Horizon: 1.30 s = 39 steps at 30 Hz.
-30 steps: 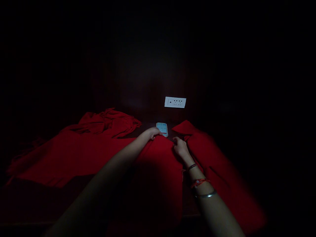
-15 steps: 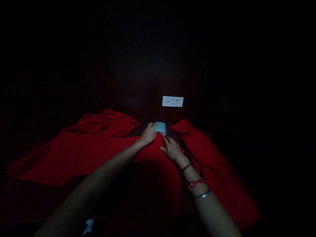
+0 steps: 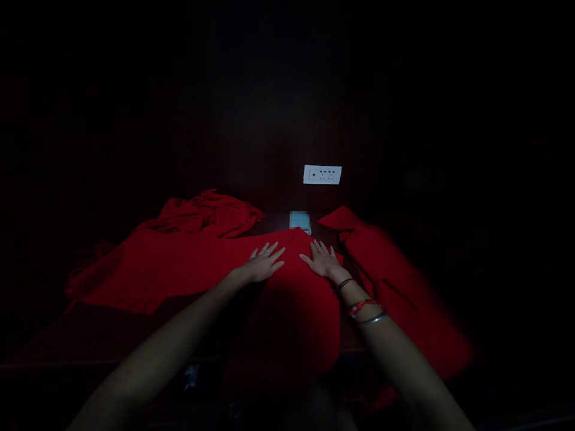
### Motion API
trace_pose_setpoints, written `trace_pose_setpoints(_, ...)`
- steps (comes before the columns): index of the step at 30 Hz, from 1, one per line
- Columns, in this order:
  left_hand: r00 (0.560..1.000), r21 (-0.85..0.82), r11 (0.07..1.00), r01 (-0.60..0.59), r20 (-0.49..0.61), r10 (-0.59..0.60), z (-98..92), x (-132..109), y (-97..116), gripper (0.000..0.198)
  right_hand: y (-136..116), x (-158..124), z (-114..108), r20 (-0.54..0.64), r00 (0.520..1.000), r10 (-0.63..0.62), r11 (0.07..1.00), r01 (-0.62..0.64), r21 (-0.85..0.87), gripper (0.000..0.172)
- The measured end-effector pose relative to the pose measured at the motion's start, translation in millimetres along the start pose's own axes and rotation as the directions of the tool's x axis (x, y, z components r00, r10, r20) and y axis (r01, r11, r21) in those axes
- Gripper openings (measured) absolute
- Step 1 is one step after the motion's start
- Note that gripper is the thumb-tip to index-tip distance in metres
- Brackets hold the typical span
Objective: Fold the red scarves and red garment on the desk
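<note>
A red fringed scarf [image 3: 206, 263] lies spread across a dark table, one part folded at an angle and hanging over the front edge. My left hand [image 3: 265, 263] rests flat on the scarf with fingers spread, a ring on one finger. To its right, my right hand [image 3: 322, 258] lies flat near the scarf's right edge, fingers apart, with bracelets on the wrist. Just beyond the folded corner is a phone [image 3: 299, 221] with a lit screen, its near end partly covered by the cloth.
A bunched red fringed cloth [image 3: 211, 214] sits at the back left. Another folded red cloth [image 3: 395, 281] lies along the right side. On the dark wall behind is a white socket panel [image 3: 322, 175]. The surroundings are very dark.
My left hand has drawn back from beside the phone and now lies spread on the scarf. My right hand stays at the right edge, its fingers flatter. The view has shifted slightly.
</note>
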<state>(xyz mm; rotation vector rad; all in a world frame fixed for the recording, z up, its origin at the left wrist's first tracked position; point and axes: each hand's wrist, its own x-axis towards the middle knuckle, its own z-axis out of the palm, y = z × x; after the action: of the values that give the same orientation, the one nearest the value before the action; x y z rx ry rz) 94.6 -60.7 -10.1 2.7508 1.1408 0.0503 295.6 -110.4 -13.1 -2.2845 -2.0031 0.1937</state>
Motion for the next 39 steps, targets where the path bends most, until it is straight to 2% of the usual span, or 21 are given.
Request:
trace_pose_setpoints(2, 0.997, -0.005, 0.998, -0.07, -0.017, 0.07, -2.9, -2.9, -0.3, 0.054, 1.6, 1.0, -0.2, -0.014, 1.0, -0.011, 1.0, 0.011, -0.006, 0.076)
trace_pose_setpoints(4, 0.993, -0.017, 0.993, -0.114, 0.019, 0.114, -4.3, -4.7, -0.3, 0.053, 3.9, 3.3, -0.2, -0.021, 1.0, -0.017, 1.0, 0.017, -0.012, 0.074)
trace_pose_setpoints(6, 0.993, -0.02, 0.995, -0.103, 0.052, 0.104, -4.1, -4.1, -0.1, 0.051, 6.3, 5.8, -0.7, -0.049, 0.999, -0.023, 1.0, 0.022, -0.016, 0.07)
trace_pose_setpoints(9, 0.996, -0.008, 0.997, -0.08, 0.032, 0.08, -3.5, -1.2, 0.8, 0.05, 8.6, 6.0, -3.6, -0.15, 0.988, -0.046, 0.999, 0.043, -0.026, 0.063)
trace_pose_setpoints(11, 0.995, 0.008, 0.995, -0.1, -0.027, 0.1, -5.3, -0.4, 2.0, 0.049, 8.7, 3.1, -6.6, -0.22, 0.973, -0.072, 0.997, 0.068, -0.023, 0.06)
trace_pose_setpoints(13, 0.98, 0.047, 0.991, -0.124, -0.15, 0.13, -9.0, -1.1, 2.8, 0.049, 7.4, -0.6, -8.7, -0.231, 0.968, -0.1, 0.995, 0.102, -0.003, 0.061)
trace_pose_setpoints(15, 0.953, 0.09, 0.986, -0.14, -0.259, 0.159, -12.1, -1.9, 2.2, 0.049, 5.7, -3.2, -8.5, -0.142, 0.984, -0.109, 0.993, 0.113, 0.016, 0.064)
trace_pose_setpoints(16, 0.951, 0.099, 0.985, -0.142, -0.263, 0.164, -12.6, -2.0, 1.2, 0.049, 5.0, -3.5, -7.6, -0.075, 0.992, -0.103, 0.994, 0.105, 0.017, 0.065)
trace_pose_setpoints(17, 0.961, 0.095, 0.986, -0.14, -0.227, 0.158, -12.1, -1.7, -0.4, 0.05, 4.6, -3.4, -6.4, -0.012, 0.996, -0.09, 0.996, 0.09, 0.01, 0.067)
trace_pose_setpoints(19, 0.989, 0.067, 0.99, -0.12, -0.079, 0.125, -9.2, 0.0, -4.5, 0.053, 4.2, -2.1, -4.1, 0.054, 0.997, -0.061, 0.998, 0.062, -0.015, 0.069)
trace_pose_setpoints(21, 0.996, 0.041, 0.995, -0.089, 0.034, 0.087, -5.4, 2.3, -8.5, 0.055, 3.6, -1.7, -3.4, 0.056, 0.997, -0.052, 0.998, 0.054, -0.033, 0.069)
trace_pose_setpoints(22, 0.995, 0.035, 0.996, -0.082, 0.055, 0.08, -4.0, 3.2, -9.9, 0.055, 2.8, -2.3, -4.0, 0.052, 0.997, -0.05, 0.998, 0.052, -0.038, 0.068)
trace_pose_setpoints(24, 0.995, 0.045, 0.994, -0.098, 0.034, 0.096, -2.9, 4.3, -10.7, 0.055, -0.6, -5.7, -6.7, 0.021, 0.997, -0.068, 0.997, 0.069, -0.046, 0.068)
trace_pose_setpoints(27, 0.983, 0.091, 0.985, -0.145, -0.103, 0.154, -4.5, 3.8, -8.2, 0.053, -9.1, -12.7, -11.1, -0.092, 0.982, -0.167, 0.985, 0.162, -0.056, 0.066)
trace_pose_setpoints(29, 0.974, 0.106, 0.984, -0.142, -0.164, 0.158, -5.6, 3.2, -6.2, 0.053, -14.4, -15.1, -11.3, -0.093, 0.976, -0.199, 0.98, 0.195, -0.049, 0.066)
trace_pose_setpoints(30, 0.98, 0.097, 0.988, -0.121, -0.148, 0.134, -5.7, 3.1, -5.7, 0.053, -16.3, -15.2, -10.3, -0.054, 0.981, -0.187, 0.982, 0.185, -0.038, 0.067)
trace_pose_setpoints(33, 0.999, 0.054, 0.997, -0.051, 0.002, 0.051, -4.2, 4.1, -6.7, 0.058, -18.1, -12.7, -5.7, 0.073, 0.988, -0.133, 0.991, 0.135, -0.023, 0.07)
trace_pose_setpoints(35, 0.998, 0.034, 0.999, -0.039, 0.057, 0.037, -3.0, 4.8, -8.6, 0.059, -17.4, -11.5, -4.1, 0.094, 0.988, -0.125, 0.991, 0.128, -0.024, 0.071)
trace_pose_setpoints(39, 0.999, 0.028, 0.999, -0.037, -0.022, 0.037, -3.0, 3.3, -10.4, 0.061, -16.3, -15.0, -8.2, 0.044, 0.987, -0.155, 0.988, 0.156, -0.021, 0.07)
